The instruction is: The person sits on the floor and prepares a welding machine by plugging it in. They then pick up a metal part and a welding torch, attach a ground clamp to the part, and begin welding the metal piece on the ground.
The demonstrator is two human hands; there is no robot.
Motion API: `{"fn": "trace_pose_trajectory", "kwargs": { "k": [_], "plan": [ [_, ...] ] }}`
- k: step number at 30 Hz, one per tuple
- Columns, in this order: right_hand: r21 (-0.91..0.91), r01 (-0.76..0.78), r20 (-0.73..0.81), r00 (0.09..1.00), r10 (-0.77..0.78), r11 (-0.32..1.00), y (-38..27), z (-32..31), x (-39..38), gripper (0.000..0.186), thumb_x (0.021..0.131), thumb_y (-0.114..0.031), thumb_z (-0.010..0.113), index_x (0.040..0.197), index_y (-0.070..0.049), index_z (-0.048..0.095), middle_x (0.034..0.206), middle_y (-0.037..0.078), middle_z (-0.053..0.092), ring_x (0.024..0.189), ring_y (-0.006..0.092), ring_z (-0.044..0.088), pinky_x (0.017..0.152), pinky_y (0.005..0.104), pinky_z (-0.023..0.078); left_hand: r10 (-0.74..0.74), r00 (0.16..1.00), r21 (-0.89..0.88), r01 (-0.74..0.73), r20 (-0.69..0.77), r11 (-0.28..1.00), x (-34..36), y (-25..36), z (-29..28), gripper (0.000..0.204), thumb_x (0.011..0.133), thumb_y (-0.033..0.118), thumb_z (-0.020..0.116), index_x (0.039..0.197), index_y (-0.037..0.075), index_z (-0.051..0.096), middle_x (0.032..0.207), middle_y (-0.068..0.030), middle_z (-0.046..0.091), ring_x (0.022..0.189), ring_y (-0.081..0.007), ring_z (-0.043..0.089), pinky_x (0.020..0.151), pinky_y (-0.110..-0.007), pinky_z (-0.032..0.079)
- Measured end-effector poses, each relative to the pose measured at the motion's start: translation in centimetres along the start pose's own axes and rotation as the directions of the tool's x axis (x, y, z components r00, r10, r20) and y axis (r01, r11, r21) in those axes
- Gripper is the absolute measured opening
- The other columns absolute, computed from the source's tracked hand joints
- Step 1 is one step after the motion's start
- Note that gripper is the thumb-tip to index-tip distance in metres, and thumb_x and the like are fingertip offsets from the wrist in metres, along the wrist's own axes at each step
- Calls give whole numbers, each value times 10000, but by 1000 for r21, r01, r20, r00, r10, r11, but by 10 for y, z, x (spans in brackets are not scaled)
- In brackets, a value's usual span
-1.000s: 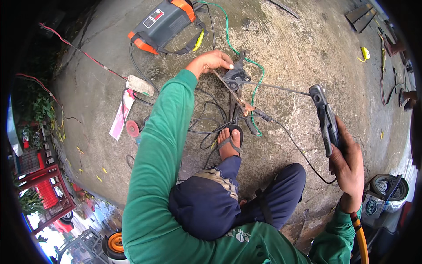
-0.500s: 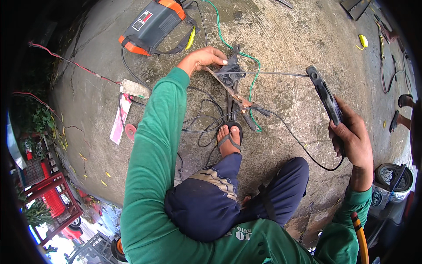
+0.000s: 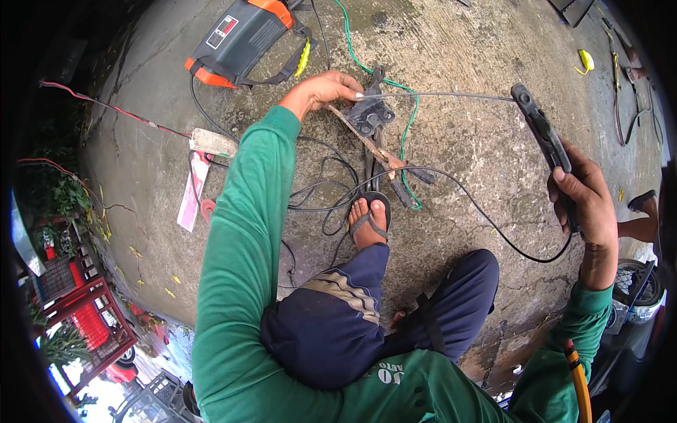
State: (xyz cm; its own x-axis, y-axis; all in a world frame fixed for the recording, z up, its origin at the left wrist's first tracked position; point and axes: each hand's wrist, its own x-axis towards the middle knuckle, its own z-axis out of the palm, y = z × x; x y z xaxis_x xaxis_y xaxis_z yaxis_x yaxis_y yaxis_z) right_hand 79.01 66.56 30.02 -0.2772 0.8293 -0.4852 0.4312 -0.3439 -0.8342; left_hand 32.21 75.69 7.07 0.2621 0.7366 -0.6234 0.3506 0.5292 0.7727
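My right hand [image 3: 589, 190] is closed round the black handle of a welding electrode holder [image 3: 539, 130], held above the ground at the right. A thin welding rod [image 3: 451, 95] runs left from its jaws to a dark metal bracket [image 3: 370, 116] with holes. My left hand [image 3: 326, 90] is closed at the bracket's upper left, the fingertips on its edge beside the rod's end; the grip is partly hidden. A copper-jawed ground clamp [image 3: 388, 161] with dark handles sits at the bracket's lower part, just beyond my sandalled foot [image 3: 369, 217].
A black-and-orange welding machine [image 3: 243, 42] lies at upper left. Black cables [image 3: 331, 185] loop near my foot, and a green cord [image 3: 411, 127] passes behind the bracket. A white extension block [image 3: 214, 142] lies left. Another person's foot [image 3: 638, 229] and a wheel [image 3: 638, 282] are at right.
My right hand with the electrode holder has moved right and slightly up. The rod now lies higher, its end by my left fingertips. The bracket has turned a little; my left hand has shifted slightly.
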Motion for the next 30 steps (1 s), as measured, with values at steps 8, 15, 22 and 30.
{"fn": "trace_pose_trajectory", "kwargs": {
  "k": [8,15,22,30],
  "plan": [
    [12,-27,8,1000,27,1000,4,-5,8,623,1002,-228,641,1526,22,417,718,37,563,434,99,520,346,236,385,-11,999,-24,12,38,1000,10,-8,-4,248,862,170,834,1072,61,761,963,-28,729,906,-163,646,772,-346,493],
    [-3,-32,41,999,32,999,-3,-24,27,583,991,-274,656,1466,17,484,694,26,570,414,86,515,333,226,381,-87,994,-22,89,72,996,27,-22,-15,433,835,268,871,1197,84,721,1124,-66,712,1021,-233,641,907,-506,454],
    [52,-68,153,986,59,996,0,-30,56,467,1007,-241,650,1359,37,522,676,41,588,380,98,515,304,225,392,-169,984,91,164,50,982,26,-16,-17,548,822,355,876,1280,122,687,1289,-81,666,1177,-264,610,986,-551,423],
    [55,-146,302,945,123,988,0,-25,80,436,1017,-224,633,1331,53,509,682,65,596,386,115,527,303,245,406,-159,987,78,161,-32,984,17,-11,-11,447,808,310,889,1155,98,702,1059,-31,687,959,-172,620,767,-360,463]
  ]
}}
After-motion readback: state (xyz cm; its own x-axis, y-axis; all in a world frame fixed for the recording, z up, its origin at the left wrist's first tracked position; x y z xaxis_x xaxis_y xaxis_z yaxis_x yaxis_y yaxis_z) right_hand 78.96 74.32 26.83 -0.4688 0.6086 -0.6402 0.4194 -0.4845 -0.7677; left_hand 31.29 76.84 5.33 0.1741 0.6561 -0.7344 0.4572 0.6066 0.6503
